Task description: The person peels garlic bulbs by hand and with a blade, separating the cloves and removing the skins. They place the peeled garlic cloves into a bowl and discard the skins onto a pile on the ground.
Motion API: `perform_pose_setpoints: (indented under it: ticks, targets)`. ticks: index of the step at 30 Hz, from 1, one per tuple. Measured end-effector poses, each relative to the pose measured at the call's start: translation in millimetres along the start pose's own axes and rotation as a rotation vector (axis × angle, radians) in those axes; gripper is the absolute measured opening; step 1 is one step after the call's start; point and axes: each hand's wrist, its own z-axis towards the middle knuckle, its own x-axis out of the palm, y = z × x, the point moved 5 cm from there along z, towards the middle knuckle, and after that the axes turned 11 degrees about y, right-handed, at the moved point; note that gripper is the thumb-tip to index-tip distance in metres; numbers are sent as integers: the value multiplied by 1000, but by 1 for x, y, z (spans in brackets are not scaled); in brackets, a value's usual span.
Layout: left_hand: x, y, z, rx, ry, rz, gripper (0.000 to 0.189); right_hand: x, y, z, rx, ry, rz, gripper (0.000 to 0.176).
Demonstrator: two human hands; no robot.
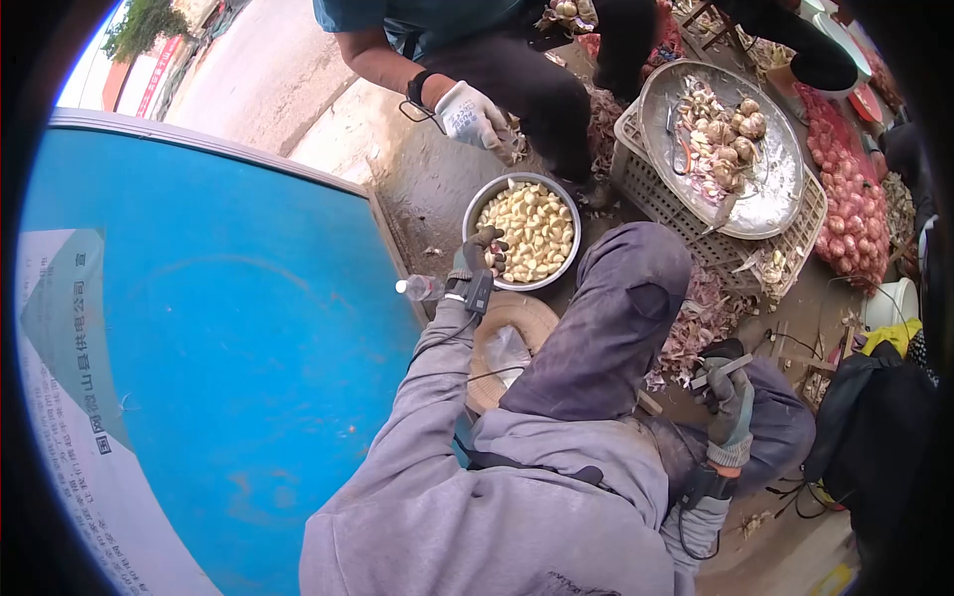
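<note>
My left hand (473, 258), in a grey-green glove with fingertips showing, reaches over the left rim of a metal bowl (471, 211). Its fingers are apart, just above or touching the peeled garlic cloves (532, 226) that fill the bowl. My right hand (731, 415), also gloved, is by my bent knee, closed around a small knife (724, 371) with a flat grey blade. Below the bowl lies a round straw-coloured hat or mat (489, 379) with a clear plastic bag (507, 350) on it.
Across from me, a co-worker's white-gloved hand (472, 115) hangs beyond the bowl. A round tray (651, 129) of garlic bulbs rests on a plastic crate (636, 189). Red net sacks (850, 214) stand right. A blue board (229, 328) borders the left, beside a plastic bottle (421, 288).
</note>
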Motion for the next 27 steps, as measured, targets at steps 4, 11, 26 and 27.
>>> perform_pose_setpoints:
  ticks: [4,11,26,27]
  targets:
    - [-1,3,-4,52,53,-33,39,1,0,2,-11,21,20,40]
    - [90,-9,-65,86,251,-172,58,3,3,-1,-9,24,43,39]
    - [293,31,-155,-32,733,-61,47,8,70,-23,-407,28,336,36]
    - [308,39,-159,-28,852,-47,38,9,77,-26,-403,31,361,35]
